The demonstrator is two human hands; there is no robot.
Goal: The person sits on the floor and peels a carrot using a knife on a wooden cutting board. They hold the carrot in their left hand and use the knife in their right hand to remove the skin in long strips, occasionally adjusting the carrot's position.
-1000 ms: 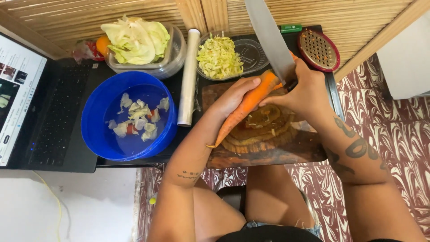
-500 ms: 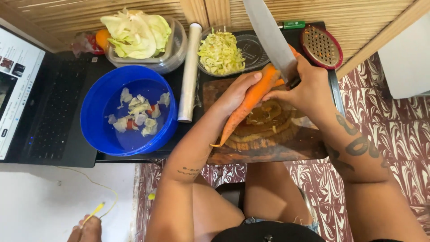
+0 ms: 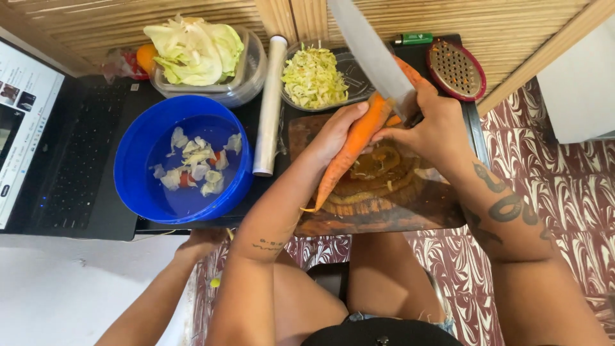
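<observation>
Orange carrot; blue bowl; pale green cabbage; red-rimmed grater; dk brown board; maroon/white marbled floor; black laptop.

A dark table bears a cutting board, blue bowl and laptop.

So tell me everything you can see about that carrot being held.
The carrot is long, bright orange and tapered, with a thin root tail at its lower tip. It slants over the wooden cutting board, tail toward the person, thick end up by the knife. The left hand grips its upper part; the right hand, which holds the knife, meets its thick end. The blade sits against that end. Its skin looks smooth, and whether it is peeled is unclear.
</observation>
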